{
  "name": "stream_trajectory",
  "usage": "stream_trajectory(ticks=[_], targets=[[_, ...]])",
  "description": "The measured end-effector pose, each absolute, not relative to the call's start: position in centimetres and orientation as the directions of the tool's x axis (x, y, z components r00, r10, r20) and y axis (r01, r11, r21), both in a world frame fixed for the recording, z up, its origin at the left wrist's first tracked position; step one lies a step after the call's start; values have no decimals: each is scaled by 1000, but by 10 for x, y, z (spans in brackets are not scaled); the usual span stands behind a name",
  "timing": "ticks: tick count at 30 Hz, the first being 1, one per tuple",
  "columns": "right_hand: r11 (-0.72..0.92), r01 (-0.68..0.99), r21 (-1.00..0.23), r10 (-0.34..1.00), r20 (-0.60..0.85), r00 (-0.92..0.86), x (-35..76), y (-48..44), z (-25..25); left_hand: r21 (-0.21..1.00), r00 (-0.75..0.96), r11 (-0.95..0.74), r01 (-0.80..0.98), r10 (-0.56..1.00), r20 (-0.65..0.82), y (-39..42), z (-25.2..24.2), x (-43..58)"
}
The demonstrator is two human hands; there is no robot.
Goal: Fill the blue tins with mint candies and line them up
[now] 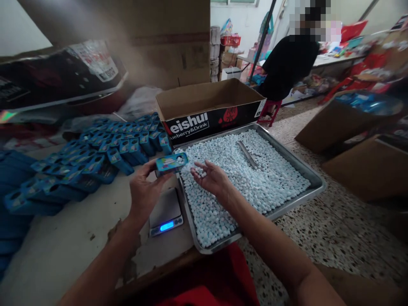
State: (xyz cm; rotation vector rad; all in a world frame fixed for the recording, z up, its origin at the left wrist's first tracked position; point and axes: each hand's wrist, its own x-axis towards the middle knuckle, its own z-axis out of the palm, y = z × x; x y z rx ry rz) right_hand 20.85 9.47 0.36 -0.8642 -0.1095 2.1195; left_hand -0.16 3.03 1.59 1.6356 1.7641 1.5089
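Observation:
My left hand (146,185) grips a small blue printed box (172,163), tilted, with white pellets showing in its round opening. Just right of that opening is my right hand (212,176), palm up and fingers slightly curled, with a few white pellets (201,173) lying on them. Beneath it, a metal tray (318,187) holds a wide layer of white and pale blue pellets (219,212). A metal scoop (247,155) lies on the pellets. Below my left hand sits a digital scale (165,212) with a lit blue display.
Rows of similar blue boxes (95,168) with round openings stand on the table at left. An open cardboard carton (210,123) is behind the tray. Open cartons (366,165) stand on the speckled floor at right. A person in black (288,59) sits farther back.

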Motion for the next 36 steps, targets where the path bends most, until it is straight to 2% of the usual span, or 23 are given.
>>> stream_trajectory(ticks=[1,3,4,6,8,11,14,18,21,24,26,28,32,36], targets=[[-663,-635,-397,730,-529,-432,210,94,3,897,-366,-138,420,879,306,19,12,-6],[-586,-593,-553,807,-467,-362,214,92,3,975,-385,-67,213,911,147,-4,4,-15],[-490,-558,-669,871,-400,-285,215,90,4,988,-372,-49,147,923,101,-15,0,-19],[-201,-395,-896,979,-167,-120,219,87,6,996,-353,-19,90,934,50,-36,-9,-26],[66,-177,-982,997,72,-26,222,84,9,994,-348,23,102,937,14,-51,-17,-32],[224,7,-975,973,224,50,226,84,12,988,-346,78,137,938,-26,-62,-28,-40],[189,80,-979,980,193,47,230,90,9,991,-308,29,133,951,14,-64,-37,-48],[150,294,-944,943,47,-330,243,99,0,989,-372,-70,133,921,115,-70,-40,-65],[328,521,-788,840,-9,-543,253,102,-3,982,-487,-59,178,862,140,-86,-34,-83],[507,624,-595,767,-19,-641,254,102,-3,982,-606,7,187,788,110,-108,-26,-102],[536,666,-519,755,-57,-653,251,102,-3,980,-685,33,198,719,115,-120,-20,-111],[499,711,-496,785,-90,-614,250,101,-3,974,-735,35,224,662,146,-128,-15,-116],[402,749,-527,855,-77,-512,253,101,-6,958,-733,63,279,659,170,-128,-7,-113],[391,729,-562,855,-72,-514,257,104,-9,938,-693,83,335,696,186,-119,-1,-99]])
